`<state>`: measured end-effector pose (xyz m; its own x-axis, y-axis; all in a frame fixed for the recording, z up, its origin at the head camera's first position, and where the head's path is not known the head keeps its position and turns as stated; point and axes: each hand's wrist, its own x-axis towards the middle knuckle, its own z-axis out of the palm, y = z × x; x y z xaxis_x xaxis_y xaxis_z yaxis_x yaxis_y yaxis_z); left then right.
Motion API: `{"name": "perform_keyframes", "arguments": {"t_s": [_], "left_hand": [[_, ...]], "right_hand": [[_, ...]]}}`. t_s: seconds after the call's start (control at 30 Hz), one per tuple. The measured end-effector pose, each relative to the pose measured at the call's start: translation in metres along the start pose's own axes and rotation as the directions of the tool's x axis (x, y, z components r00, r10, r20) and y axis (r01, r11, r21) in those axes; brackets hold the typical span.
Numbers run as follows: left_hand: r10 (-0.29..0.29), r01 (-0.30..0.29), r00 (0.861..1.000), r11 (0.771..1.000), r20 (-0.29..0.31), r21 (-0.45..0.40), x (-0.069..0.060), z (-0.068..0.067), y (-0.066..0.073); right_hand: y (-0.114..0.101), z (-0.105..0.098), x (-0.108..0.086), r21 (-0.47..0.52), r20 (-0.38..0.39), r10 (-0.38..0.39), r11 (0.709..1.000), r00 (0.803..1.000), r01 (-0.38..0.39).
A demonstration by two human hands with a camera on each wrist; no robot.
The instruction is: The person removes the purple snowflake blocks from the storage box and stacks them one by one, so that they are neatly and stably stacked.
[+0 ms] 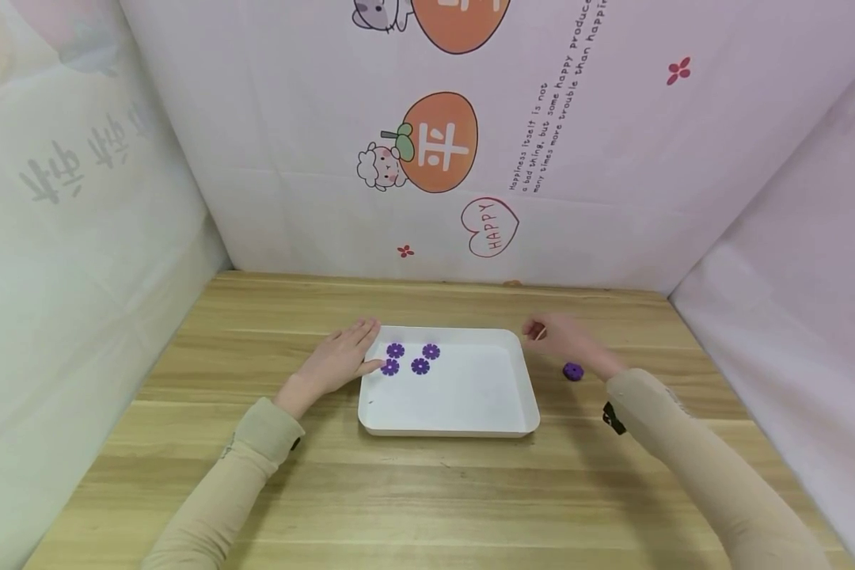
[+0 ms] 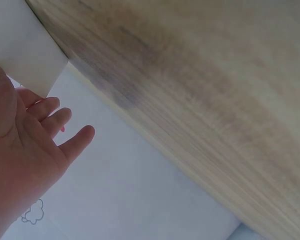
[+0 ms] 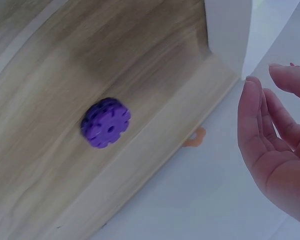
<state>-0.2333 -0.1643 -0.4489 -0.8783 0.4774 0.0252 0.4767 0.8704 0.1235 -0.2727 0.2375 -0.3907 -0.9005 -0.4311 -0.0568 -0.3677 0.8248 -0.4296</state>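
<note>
A white rectangular tray [image 1: 463,396] lies on the wooden table. Several purple snowflake-shaped discs lie flat at its far left, including one disc [image 1: 420,366] near the middle and another disc [image 1: 431,351] behind it. My left hand [image 1: 335,360] rests at the tray's left edge, fingers extended by the far corner and thumb over the inside beside the discs. Just off the tray's far right corner hovers my right hand [image 1: 563,336], its fingers bent loosely; in the right wrist view a gap separates thumb and fingertips, with nothing visible between them. Below that wrist sits a stack of purple discs [image 3: 107,125].
White printed cloth walls [image 1: 292,158] enclose the table at the back and both sides. The wooden tabletop [image 1: 413,507] extends in front of the tray and to either side of it.
</note>
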Motion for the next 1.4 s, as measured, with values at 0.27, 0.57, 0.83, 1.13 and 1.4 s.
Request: {"name": "perform_keyframes", "arguments": {"t_s": [0.27,0.57,0.83,1.13,1.4], "left_hand": [[0.002,-0.002,1.000,1.000,-0.005,0.000,0.000,0.003,-0.001],[0.009,-0.009,1.000,1.000,-0.013,0.018,0.001,0.005,-0.002],[0.007,-0.007,1.000,1.000,-0.012,0.013,-0.001,0.004,-0.002],[0.011,-0.011,1.000,1.000,-0.022,0.015,0.000,0.004,-0.002],[0.015,-0.014,0.999,1.000,-0.030,0.003,0.000,0.004,-0.002]], "right_hand": [[-0.017,0.010,0.014,0.019,0.000,-0.002,1.000,1.000,0.002],[-0.037,0.023,0.026,0.030,0.015,-0.043,0.999,0.999,0.042],[-0.049,0.030,0.034,0.033,0.032,-0.086,0.996,0.996,0.085],[-0.060,0.041,0.045,0.020,0.054,-0.099,0.995,0.994,0.098],[-0.070,0.051,0.053,0.006,0.053,-0.102,0.995,0.993,0.102]]}}
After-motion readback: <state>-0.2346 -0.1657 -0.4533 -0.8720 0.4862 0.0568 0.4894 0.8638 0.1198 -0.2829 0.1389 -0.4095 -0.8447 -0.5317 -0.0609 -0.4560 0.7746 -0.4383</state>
